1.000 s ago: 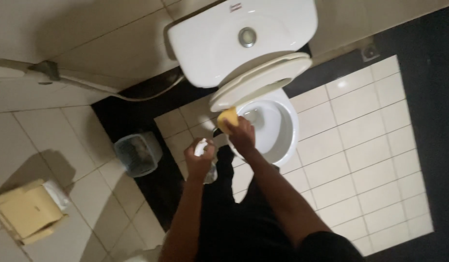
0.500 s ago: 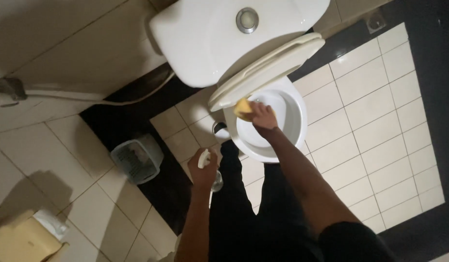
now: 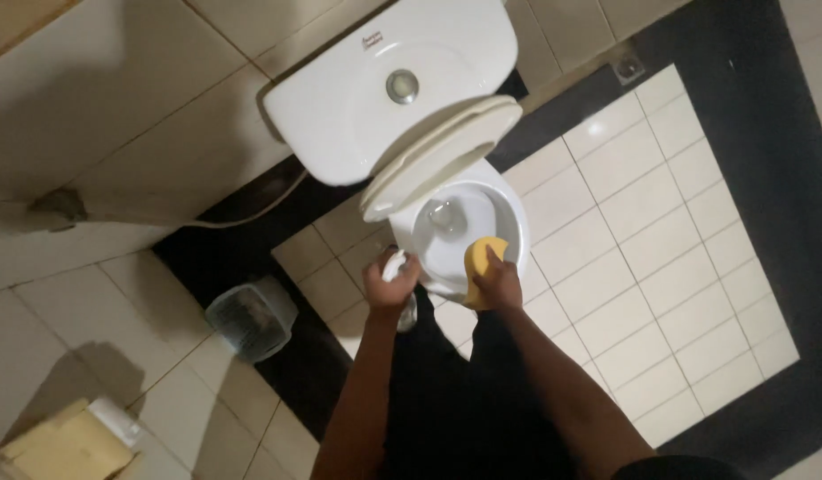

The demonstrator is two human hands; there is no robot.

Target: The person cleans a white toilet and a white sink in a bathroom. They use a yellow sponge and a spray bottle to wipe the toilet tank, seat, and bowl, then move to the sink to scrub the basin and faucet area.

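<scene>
Right hand (image 3: 497, 283) gripping one yellow sponge (image 3: 479, 264) on toilet rim (image 3: 517, 233), left hand (image 3: 388, 286) clutching one white bottle (image 3: 396, 266)

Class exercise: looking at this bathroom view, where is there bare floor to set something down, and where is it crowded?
Free: the pale tiles right of the toilet bowl, inside the dark border. Crowded: left of the bowl, where the left hand grips a white bottle near the waste bin; the right hand presses a yellow sponge on the rim.

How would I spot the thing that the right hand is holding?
Find the white ceramic toilet with its seat raised. At the front rim of its bowl, the right hand presses a round yellow sponge. It is the only bright yellow thing among white porcelain and pale tiles.
</scene>
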